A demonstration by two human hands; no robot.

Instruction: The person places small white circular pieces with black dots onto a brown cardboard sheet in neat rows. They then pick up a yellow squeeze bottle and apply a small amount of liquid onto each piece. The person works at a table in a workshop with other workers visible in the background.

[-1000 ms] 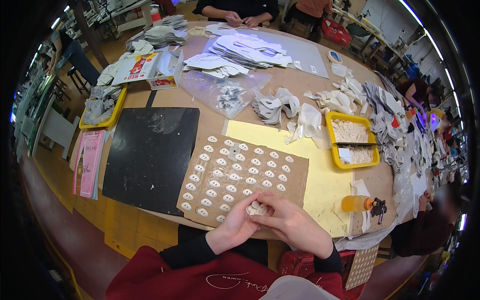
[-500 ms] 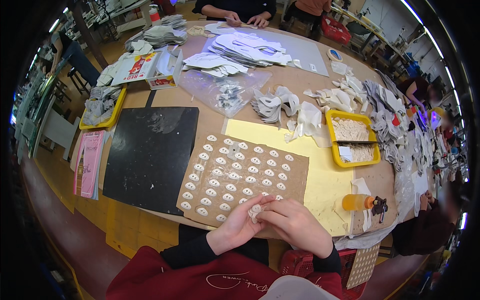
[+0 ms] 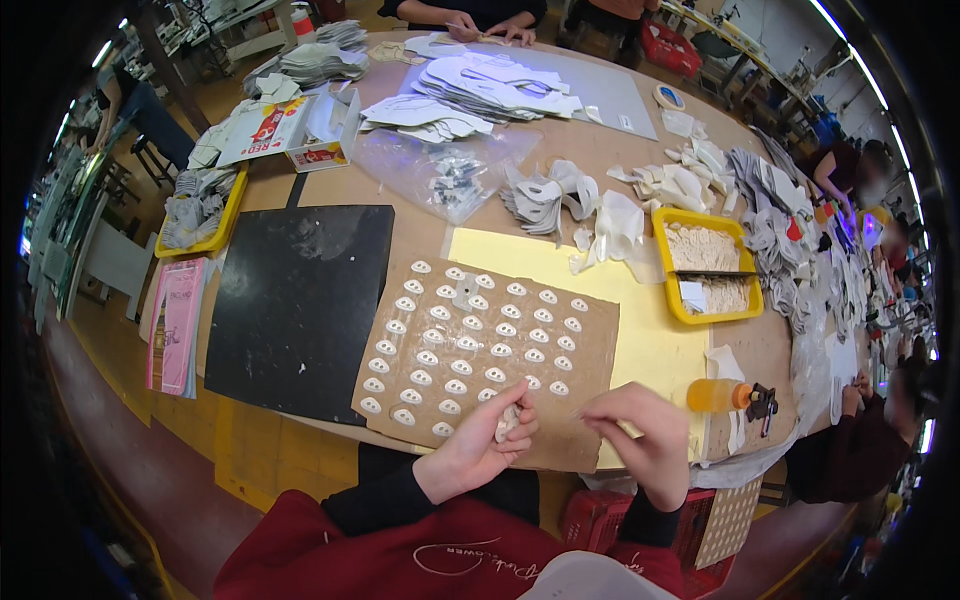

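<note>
left hand cups white pieces; right hand, narrow, contents unclear, should lay each flat on the board below.

The head view comes from the left of two wide fisheye cameras worn side by side on the person's head, looking down and forward over the wearer's red top at the left hand and right hand, which lie close, in the lower middle. Its upright, unmirrored field takes in the curving worktable to its far edge, where a person is cut off at the top, while a light tube and other straight edges bend toward the dark round rim.
</note>
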